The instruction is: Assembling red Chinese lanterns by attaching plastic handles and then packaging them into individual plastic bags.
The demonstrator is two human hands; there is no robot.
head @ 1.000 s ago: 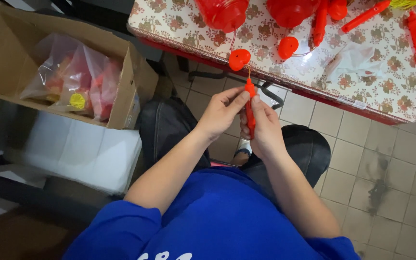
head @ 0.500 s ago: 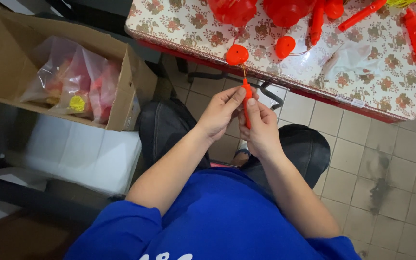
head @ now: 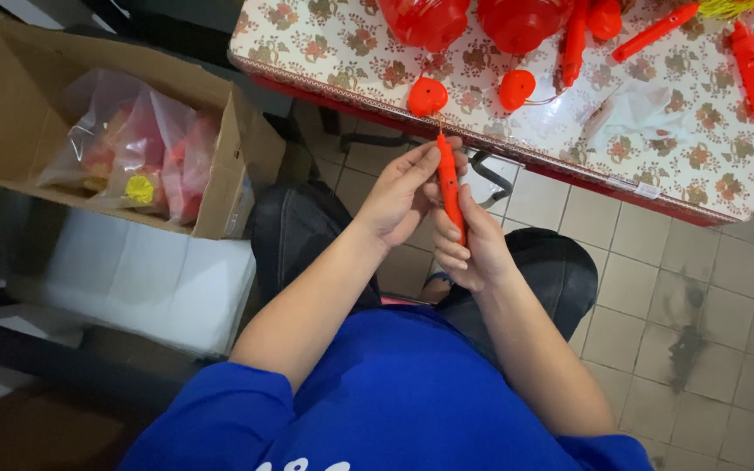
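Both hands, left hand (head: 405, 194) and right hand (head: 475, 249), grip upright red tube (head: 449, 181) near desk (head: 325, 44) edge.

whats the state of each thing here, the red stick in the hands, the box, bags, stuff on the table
red stick: upright, held in both hands
left hand: pinching the stick's upper part
right hand: closed around its lower part
cardboard box: open, flaps up
plastic bags: inside the box, filled
red round caps: loose on the table
flowered tablecloth: spread flat

Head view: 1 camera, looking steeply down, close over the lap.
Far edge: table (head: 517, 131), perhaps partly cropped.
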